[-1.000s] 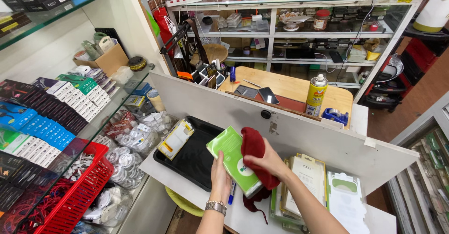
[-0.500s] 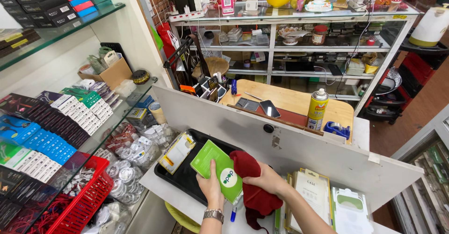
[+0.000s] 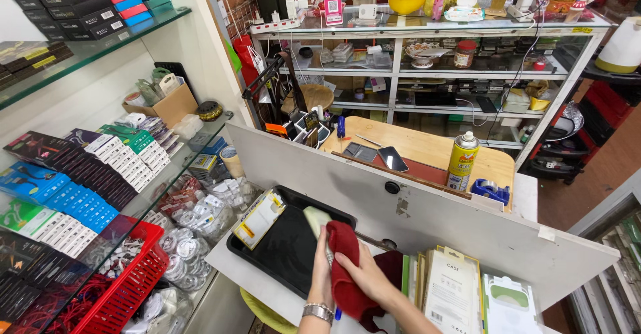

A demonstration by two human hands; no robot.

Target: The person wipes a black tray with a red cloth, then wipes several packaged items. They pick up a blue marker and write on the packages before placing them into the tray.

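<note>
Green box (image 3: 316, 219) now turned edge-on over the black tray (image 3: 280, 254), gripped in left hand (image 3: 322, 274); right hand (image 3: 360, 277) pressing red cloth (image 3: 344, 267) on it, wiping.

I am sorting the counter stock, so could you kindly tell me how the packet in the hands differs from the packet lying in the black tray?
The held packet stands on edge between the left hand and right hand, half covered by a red cloth; the tray packet lies flat and uncovered in the black tray. The held one looks pale green, the tray one white with yellow trim. Both are flat and rectangular.
</note>
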